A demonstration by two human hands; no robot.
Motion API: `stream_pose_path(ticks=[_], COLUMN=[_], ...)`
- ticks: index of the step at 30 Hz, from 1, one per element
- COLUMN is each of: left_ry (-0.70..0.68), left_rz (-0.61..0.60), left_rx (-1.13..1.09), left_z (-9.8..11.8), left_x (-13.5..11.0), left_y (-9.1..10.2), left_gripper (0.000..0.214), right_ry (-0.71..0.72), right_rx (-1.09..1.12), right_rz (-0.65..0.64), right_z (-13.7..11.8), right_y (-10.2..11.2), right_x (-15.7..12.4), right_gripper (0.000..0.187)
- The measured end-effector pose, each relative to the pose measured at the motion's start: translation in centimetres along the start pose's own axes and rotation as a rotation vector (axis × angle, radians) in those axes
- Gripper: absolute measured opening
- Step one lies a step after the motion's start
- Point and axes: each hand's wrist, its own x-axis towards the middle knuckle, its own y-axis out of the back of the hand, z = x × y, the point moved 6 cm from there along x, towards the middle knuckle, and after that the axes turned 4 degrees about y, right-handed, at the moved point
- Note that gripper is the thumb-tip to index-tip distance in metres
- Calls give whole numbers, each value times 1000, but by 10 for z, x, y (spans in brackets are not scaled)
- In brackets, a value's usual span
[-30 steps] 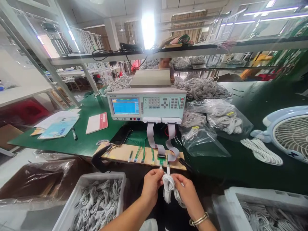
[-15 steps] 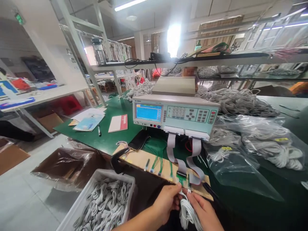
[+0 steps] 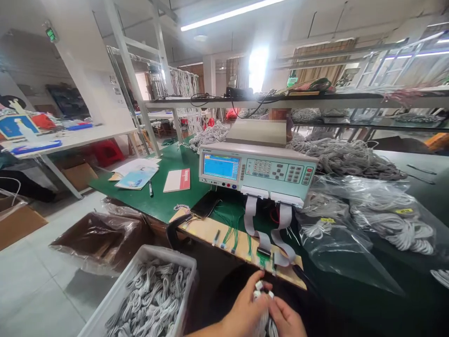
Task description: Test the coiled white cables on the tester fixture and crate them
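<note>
My left hand [image 3: 245, 311] and my right hand [image 3: 287, 319] meet at the bottom edge, both closed on a coiled white cable [image 3: 261, 304] whose two plug ends stick up between the fingers. The plugs sit a little below the green connector board [image 3: 264, 260] on the wooden test jig [image 3: 206, 230], apart from it. Grey ribbon cables [image 3: 250, 220] run from the jig up to the cable tester [image 3: 257, 169] with its blue screen.
A white bin of coiled cables [image 3: 150, 295] stands at lower left, beside a plastic-lined cardboard box [image 3: 94, 236]. Bags of cables [image 3: 365, 220] lie right of the tester on the green table [image 3: 161, 201]. Papers, a pen and a booklet [image 3: 177, 180] lie to the left.
The cable's plugs have come away from the connector board and moved down towards me with both hands. The view has swung left and the hands have sunk to the frame's bottom.
</note>
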Motion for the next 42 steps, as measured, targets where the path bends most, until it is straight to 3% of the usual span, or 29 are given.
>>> stream_pose_path(ticks=[2,3,5,7,9,11,14,16,18,21,24,28,31,36,42], left_ry=[-22,-7,72,237,340,283,149,131,138,145,77,-26,-28,202,336], left_rz=[-117,-157,-184,-114,-59,-109,-205,-177,-121,-87,-20,73,87,25,-37], left_rx=[302,472,841,1189,1336,1181,593,275,110,62,188,391,284,-118,-12], left_z=[6,7,5,-2,-9,-15,-21,-24,-27,-28,-25,-23,-25,-24,-13], left_x=[-9,-14,-21,-26,-30,-31,-27,-19,-10,-3,-5,-16,-22,-19,-1], left_y=[8,16,44,81,105,99,60,40,30,28,31,25,17,5,7], left_gripper=[95,95,70,51,50,61,63,55,44,34,36,44,50,43,37], right_ry=[58,78,63,-17,-98,-148,-140,-72,42,186,197,127,82,60,136], right_rx=[-121,-195,-285,-245,-103,83,317,310,106,-327,-512,-398,-210,-1,-49], right_rz=[-50,-88,-142,-122,-41,41,126,151,186,285,274,165,118,120,87], right_z=[0,2,10,21,28,31,26,19,8,-4,-3,11,16,6,-13], right_y=[-6,-8,-10,-9,-8,-13,-23,-23,-14,5,12,11,15,23,22], right_x=[-1,-1,1,3,5,7,9,10,10,1,-8,-11,-7,-5,-3], right_gripper=[40,39,38,36,34,32,30,29,27,27,22,18,18,27,50])
